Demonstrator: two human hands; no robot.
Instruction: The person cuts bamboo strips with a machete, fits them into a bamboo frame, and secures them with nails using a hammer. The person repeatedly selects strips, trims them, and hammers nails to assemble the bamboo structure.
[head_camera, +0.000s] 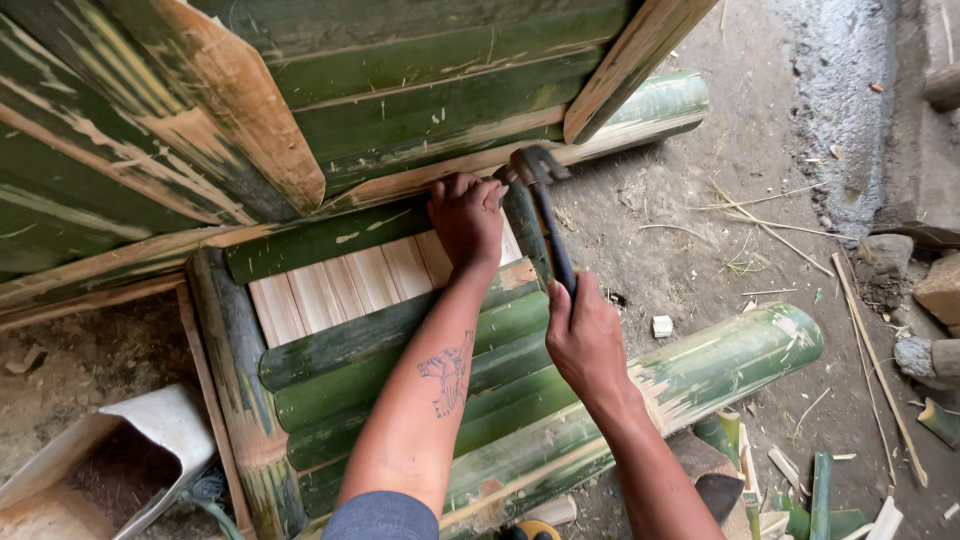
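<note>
Two hands busy | left hand (467, 218) pinching a green bamboo slat (325, 240) at the frame's upper edge | right hand (583, 335) clenched round hammer (545, 215) handle | step: nailing; next: square strike.

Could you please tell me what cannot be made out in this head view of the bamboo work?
- Fingertips of the left hand: hidden by a green bamboo strip.
- Hammer handle end: hidden inside the right hand.
- Hammer head: motion-blurred, contact point unclear.
- Yellow object: cut off by the bottom edge.
</note>
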